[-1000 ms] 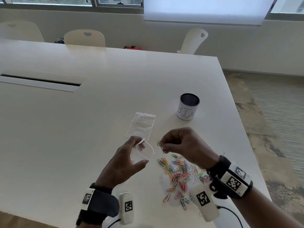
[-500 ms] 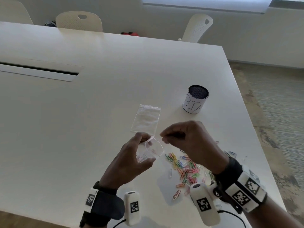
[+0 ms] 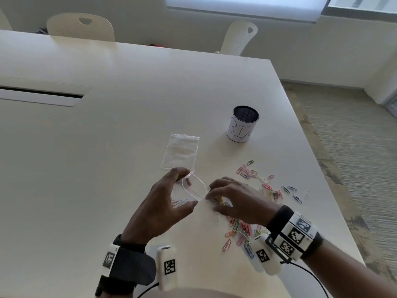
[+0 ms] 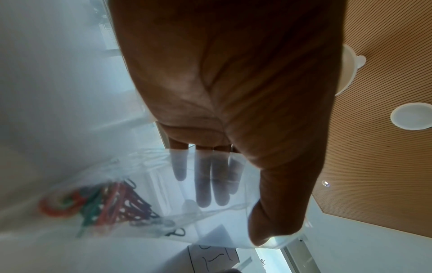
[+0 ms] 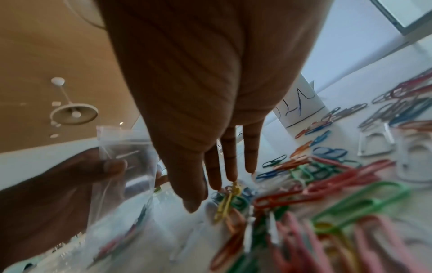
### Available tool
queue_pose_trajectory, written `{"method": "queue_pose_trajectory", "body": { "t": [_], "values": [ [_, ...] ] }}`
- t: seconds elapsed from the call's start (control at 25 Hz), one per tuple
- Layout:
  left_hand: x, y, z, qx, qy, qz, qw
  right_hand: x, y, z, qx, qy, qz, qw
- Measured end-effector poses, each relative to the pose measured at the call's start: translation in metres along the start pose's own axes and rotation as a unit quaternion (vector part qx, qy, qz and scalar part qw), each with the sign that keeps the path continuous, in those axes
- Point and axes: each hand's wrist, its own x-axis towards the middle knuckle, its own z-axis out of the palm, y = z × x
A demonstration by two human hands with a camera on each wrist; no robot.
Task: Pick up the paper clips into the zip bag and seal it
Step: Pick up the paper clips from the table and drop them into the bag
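Zip bag (image 3: 189, 194) clear, mouth agape, pinched by left hand (image 3: 159, 209), right hand (image 3: 238, 201) fingers perhaps touching paper clips (image 3: 242, 230)

white table (image 3: 107, 147) | labelled cup (image 3: 242, 125) upright | two chairs (image 3: 80, 26) behind

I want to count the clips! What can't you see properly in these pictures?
- Head view: right hand covers some paper clips.
- Left wrist view: clips inside the zip bag are blurred, uncountable.
- Right wrist view: near clips blurred; cup partly hidden behind the hand.
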Motion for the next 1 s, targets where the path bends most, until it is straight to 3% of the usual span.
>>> {"method": "queue_pose_trajectory", "body": {
  "t": [0.24,0.44,0.72,1.0],
  "values": [
    [0.002,0.0,0.004,-0.009,0.006,0.0,1.0,-0.02,0.009,-0.007,-0.021,-0.021,0.016,0.999],
    [0.001,-0.001,0.007,0.001,0.006,-0.001,1.0,-0.036,0.008,-0.016,-0.114,-0.105,0.038,0.987],
    [0.005,0.0,0.008,0.009,0.006,0.005,1.0,-0.034,0.012,0.0,-0.081,-0.016,0.007,0.997],
    [0.01,0.001,0.009,0.009,0.01,0.012,1.0,-0.027,0.015,0.002,-0.059,0.021,0.04,0.997]
  ]
}}
